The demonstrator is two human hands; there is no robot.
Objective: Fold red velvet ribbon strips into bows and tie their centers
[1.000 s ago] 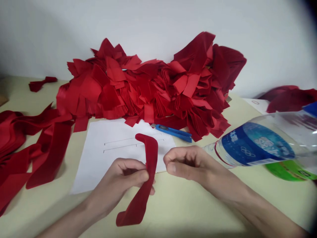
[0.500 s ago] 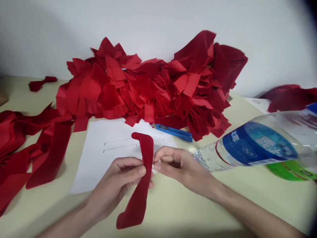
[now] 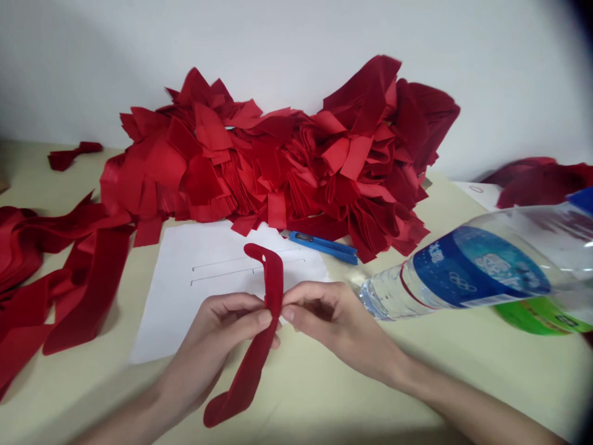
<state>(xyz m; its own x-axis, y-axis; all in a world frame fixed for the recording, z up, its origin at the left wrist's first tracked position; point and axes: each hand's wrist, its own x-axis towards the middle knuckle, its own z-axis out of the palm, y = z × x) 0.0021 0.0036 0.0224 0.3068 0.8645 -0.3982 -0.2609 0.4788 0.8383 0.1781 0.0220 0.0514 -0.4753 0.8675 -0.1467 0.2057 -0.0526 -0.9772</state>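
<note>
Pinching a red fabric strip (image 3: 273, 290) at its middle, the left hand (image 3: 215, 327) and right hand (image 3: 324, 318) nearly meet, forearms angling in from the lower corners. The left thumb presses the strip against the bent fingers, and the right thumb and forefinger close on its other edge, with the remaining fingers loosely curled. The strip's upper end curls over a white paper sheet (image 3: 185, 290) marked with lines, and its lower end droops past the sheet over the table (image 3: 352, 395). Just beyond lie a blue utility knife (image 3: 319, 246) and a heap of red strips (image 3: 278, 167). A clear water bottle (image 3: 463, 272) tilts beside the right hand.
</note>
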